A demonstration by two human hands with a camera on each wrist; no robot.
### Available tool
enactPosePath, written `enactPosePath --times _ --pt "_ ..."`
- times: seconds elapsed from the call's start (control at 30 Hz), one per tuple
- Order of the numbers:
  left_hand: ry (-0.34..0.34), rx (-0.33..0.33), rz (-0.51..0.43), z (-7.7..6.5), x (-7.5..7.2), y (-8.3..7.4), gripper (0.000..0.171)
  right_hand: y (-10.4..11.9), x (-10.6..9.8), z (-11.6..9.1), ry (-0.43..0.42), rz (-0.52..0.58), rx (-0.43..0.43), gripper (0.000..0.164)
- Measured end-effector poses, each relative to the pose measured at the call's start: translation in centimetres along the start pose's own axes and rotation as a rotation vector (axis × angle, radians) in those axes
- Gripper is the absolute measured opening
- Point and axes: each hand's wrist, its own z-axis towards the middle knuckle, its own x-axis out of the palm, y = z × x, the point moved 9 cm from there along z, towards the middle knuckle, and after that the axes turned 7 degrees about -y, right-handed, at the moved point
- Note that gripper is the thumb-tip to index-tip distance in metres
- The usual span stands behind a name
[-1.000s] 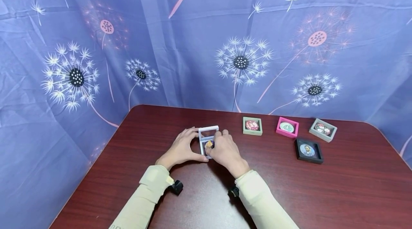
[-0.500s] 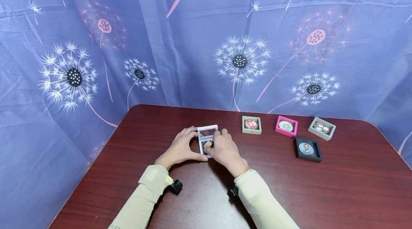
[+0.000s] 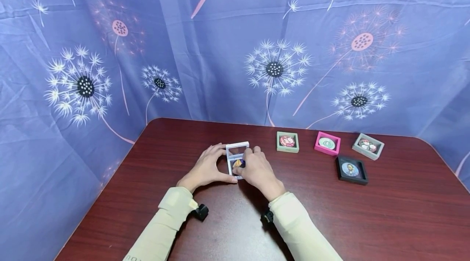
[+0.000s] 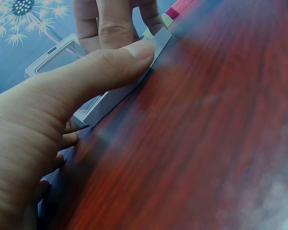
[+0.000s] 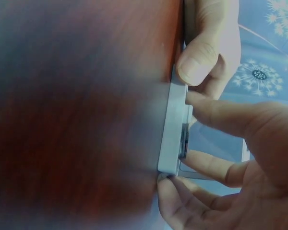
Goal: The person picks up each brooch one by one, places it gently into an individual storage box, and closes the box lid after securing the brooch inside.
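Note:
A small white display case (image 3: 238, 145) lies on the table with its clear-windowed lid raised. In its base is a round blue-and-gold coin (image 3: 239, 163), partly covered by fingers. My left hand (image 3: 205, 170) holds the case from the left, thumb along the near edge and fingers at the far side. From the right my right hand (image 3: 259, 174) reaches in, and its thumb and a finger pinch the coin, seen edge-on as a dark disc (image 5: 185, 141) in the right wrist view. Other right fingers touch the case's end.
To the right on the dark red table (image 3: 308, 220) lie framed round pieces: a light green case (image 3: 288, 149), a pink case (image 3: 327, 152), a grey case (image 3: 368, 155) and a black case (image 3: 352, 179). A blue dandelion-print curtain (image 3: 220, 69) hangs behind.

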Motion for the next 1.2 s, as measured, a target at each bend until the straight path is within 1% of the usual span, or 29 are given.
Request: enactPosePath --times 0.13,0.23,0.33,0.47,0.6,0.77,0.93,1.07,1.2 --pt "-0.008 0.013 -0.008 0.0 0.0 0.0 0.088 -0.6 -0.6 0.2 0.040 0.123 0.027 0.046" --pt "-0.018 0.023 -0.006 0.0 -0.1 -0.1 0.090 -1.4 -1.1 0.5 0.055 0.211 0.075 0.046" --pt "-0.022 0.024 0.003 0.1 -0.1 -0.1 0.092 -2.3 -1.2 0.6 0.060 0.312 0.138 0.049" --pt "-0.019 0.011 0.004 0.1 -0.1 -0.1 0.095 -3.4 -0.9 0.6 0.062 0.464 0.224 0.052" --pt "-0.015 0.001 -0.003 0.0 -0.1 0.0 0.096 -3.9 -0.6 0.8 0.043 0.570 0.273 0.051" --pt "-0.013 -0.001 -0.002 0.1 0.0 0.1 0.094 -4.1 -0.4 0.9 0.043 0.635 0.287 0.052" --pt "-0.020 0.006 -0.011 0.1 0.0 0.1 0.093 -4.2 -0.1 1.0 0.064 0.643 0.277 0.052" --pt "-0.017 0.001 -0.016 0.0 0.0 0.1 0.092 -4.3 0.0 1.1 0.092 0.639 0.275 0.055" --pt "-0.014 0.008 -0.023 0.1 0.0 0.0 0.091 -4.3 0.1 1.2 0.133 0.682 0.275 0.055"
